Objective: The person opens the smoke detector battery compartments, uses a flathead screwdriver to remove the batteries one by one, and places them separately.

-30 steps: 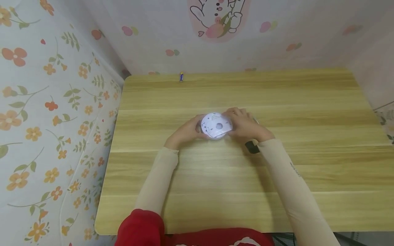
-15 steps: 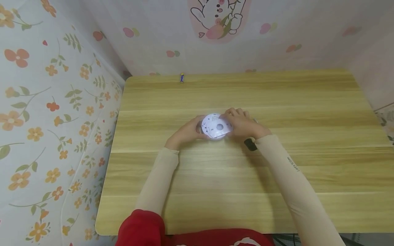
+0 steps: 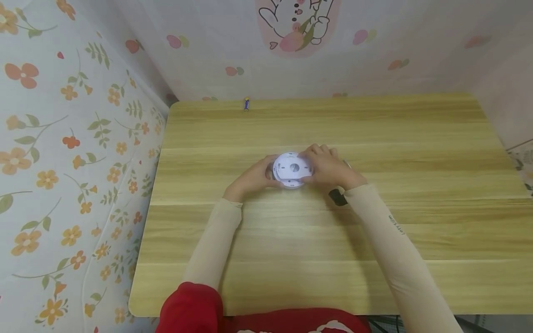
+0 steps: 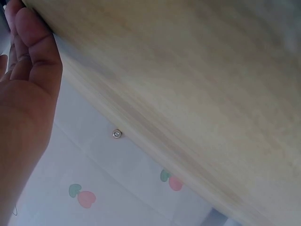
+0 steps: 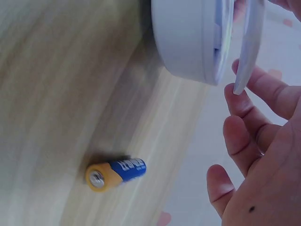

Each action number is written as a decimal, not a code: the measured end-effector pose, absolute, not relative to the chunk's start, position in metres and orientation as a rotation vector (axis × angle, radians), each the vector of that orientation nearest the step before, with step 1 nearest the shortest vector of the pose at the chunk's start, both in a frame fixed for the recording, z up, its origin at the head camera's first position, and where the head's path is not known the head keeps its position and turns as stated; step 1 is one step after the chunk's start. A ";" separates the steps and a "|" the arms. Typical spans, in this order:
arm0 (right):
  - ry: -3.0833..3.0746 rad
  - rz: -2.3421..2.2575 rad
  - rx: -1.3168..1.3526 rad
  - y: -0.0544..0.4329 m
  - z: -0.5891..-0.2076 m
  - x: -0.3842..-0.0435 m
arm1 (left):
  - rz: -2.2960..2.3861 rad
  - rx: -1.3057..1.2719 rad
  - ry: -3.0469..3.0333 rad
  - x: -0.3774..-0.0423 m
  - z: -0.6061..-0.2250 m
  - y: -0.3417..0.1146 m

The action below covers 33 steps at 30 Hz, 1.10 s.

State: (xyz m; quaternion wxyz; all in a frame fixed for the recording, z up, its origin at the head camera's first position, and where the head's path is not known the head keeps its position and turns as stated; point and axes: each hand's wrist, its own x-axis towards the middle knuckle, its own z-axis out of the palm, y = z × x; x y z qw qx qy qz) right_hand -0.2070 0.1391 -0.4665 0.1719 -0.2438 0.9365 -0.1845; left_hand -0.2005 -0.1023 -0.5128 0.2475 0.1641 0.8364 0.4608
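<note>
A round white device (image 5: 183, 42) stands low over the table, with a thin white cover plate (image 3: 287, 172) overlapping its top. The plate has a straight cut edge toward the person and a round mark in its middle. My left hand (image 3: 255, 179) curls round the device's left side. In the left wrist view that hand (image 4: 33, 70) shows at the edge, with what it holds out of frame. My right hand (image 3: 329, 167) pinches the plate at its right side. The right wrist view shows this plate (image 5: 251, 42) tilted apart from the body, fingertips (image 5: 240, 101) at its lower edge.
A blue and yellow battery (image 3: 246, 104) lies near the table's back edge, against the curtain side; the right wrist view shows the battery (image 5: 117, 173) closer. The wooden table (image 3: 208, 134) meets a patterned cloth (image 3: 200, 51) behind. A small black piece (image 3: 338, 197) is at the right wrist.
The cover plate has turned clockwise, its cut edge going from slanted to nearly level, and its visible markings differ. The left hand keeps its grip; the right hand has shifted only slightly.
</note>
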 end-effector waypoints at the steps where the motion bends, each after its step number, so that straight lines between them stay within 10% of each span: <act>1: 2.659 -0.529 -0.691 0.138 -0.467 -0.206 | 1.251 0.448 2.284 -0.201 -0.513 -0.102; 33: 2.737 -0.533 -0.630 0.132 -0.481 -0.202 | 1.293 0.444 2.261 -0.202 -0.512 -0.100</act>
